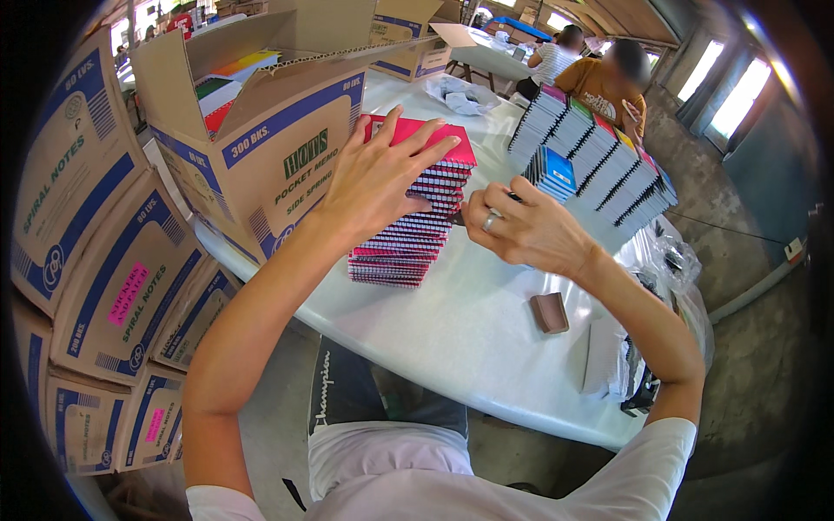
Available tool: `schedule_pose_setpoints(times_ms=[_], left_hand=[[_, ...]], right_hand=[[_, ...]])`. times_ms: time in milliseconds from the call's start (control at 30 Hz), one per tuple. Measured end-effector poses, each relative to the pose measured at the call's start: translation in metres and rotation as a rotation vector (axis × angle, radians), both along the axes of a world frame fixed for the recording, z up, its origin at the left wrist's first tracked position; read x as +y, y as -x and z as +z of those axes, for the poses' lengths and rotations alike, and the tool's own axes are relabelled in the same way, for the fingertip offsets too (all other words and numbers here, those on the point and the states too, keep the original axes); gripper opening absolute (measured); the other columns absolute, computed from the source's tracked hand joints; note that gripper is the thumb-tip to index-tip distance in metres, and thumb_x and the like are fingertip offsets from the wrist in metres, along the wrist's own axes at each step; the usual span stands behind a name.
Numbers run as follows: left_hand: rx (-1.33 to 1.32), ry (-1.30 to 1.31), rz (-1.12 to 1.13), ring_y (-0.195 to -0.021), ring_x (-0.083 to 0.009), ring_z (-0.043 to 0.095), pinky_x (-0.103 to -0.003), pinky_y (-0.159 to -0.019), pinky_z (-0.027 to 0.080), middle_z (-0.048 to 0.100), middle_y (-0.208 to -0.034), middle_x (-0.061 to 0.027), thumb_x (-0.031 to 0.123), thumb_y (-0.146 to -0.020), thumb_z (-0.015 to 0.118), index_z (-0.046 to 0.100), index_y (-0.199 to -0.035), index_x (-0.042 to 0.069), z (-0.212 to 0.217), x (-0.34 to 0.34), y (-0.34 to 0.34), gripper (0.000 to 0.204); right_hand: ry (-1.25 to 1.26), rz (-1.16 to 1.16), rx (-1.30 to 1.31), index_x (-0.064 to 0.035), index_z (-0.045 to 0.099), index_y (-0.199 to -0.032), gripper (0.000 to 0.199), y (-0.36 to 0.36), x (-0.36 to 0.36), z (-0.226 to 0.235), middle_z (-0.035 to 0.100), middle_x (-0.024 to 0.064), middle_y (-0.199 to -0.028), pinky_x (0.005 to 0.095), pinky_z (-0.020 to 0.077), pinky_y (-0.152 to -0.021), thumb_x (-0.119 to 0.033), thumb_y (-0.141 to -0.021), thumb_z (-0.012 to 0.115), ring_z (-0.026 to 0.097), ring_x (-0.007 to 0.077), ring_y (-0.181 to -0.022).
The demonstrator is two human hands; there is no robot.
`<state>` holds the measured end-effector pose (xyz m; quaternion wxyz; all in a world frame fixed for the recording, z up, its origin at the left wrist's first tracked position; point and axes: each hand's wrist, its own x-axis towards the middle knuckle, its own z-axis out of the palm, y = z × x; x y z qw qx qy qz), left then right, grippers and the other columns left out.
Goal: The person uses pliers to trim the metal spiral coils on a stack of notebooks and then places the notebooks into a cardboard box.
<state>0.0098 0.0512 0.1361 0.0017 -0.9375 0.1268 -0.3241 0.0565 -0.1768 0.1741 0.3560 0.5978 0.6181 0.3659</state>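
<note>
A tall stack of small red spiral notebooks (400, 239) stands on the table in front of me, its wire bindings showing along the side. My left hand (369, 182) lies over the top of the stack with its fingers spread and its thumb against the bound side. Close to the stack's right side, my right hand (526, 227) has its fingers curled in. A small dark bit shows at its fingertips, too little to name. A ring sits on one finger of that hand. Just beyond it is a short stack of blue notebooks (553, 172).
An opened carton (295, 165) with notebooks inside stands left of the stack. More cartons (113, 286) are piled at my left. Rows of spiral notebooks (599, 152) stand at the far right. A small brown block-like object (549, 313) and plastic bags (669, 260) lie rightward. Two people sit beyond.
</note>
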Motion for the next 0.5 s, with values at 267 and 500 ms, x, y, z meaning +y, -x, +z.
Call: schedule_pose_setpoints(times_ms=[267, 500], left_hand=[[-0.079, 0.023, -0.048, -0.131, -0.0379, 0.043, -0.055, -0.106, 0.034, 0.047, -0.144, -0.0038, 0.034, -0.067, 0.082, 0.045, -0.141, 0.025, -0.005, 0.003, -0.003, 0.083], [-0.015, 0.028, -0.032, -0.134, -0.0364, 0.039, -0.055, -0.111, 0.031, 0.045, -0.145, -0.0016, 0.031, -0.067, 0.082, 0.043, -0.142, 0.028, -0.001, 0.001, -0.004, 0.085]], right_hand=[[-0.077, 0.062, 0.115, -0.0099, 0.062, -0.1, 0.023, 0.003, 0.002, 0.012, 0.058, 0.0007, -0.106, 0.0351, 0.04, -0.095, -0.014, -0.077, 0.062, 0.052, 0.0158, -0.104], [0.028, 0.178, 0.03, -0.0108, 0.063, -0.096, 0.019, -0.017, -0.001, 0.004, 0.058, 0.0, -0.105, 0.0336, 0.0423, -0.092, -0.014, -0.077, 0.062, 0.051, 0.017, -0.104]])
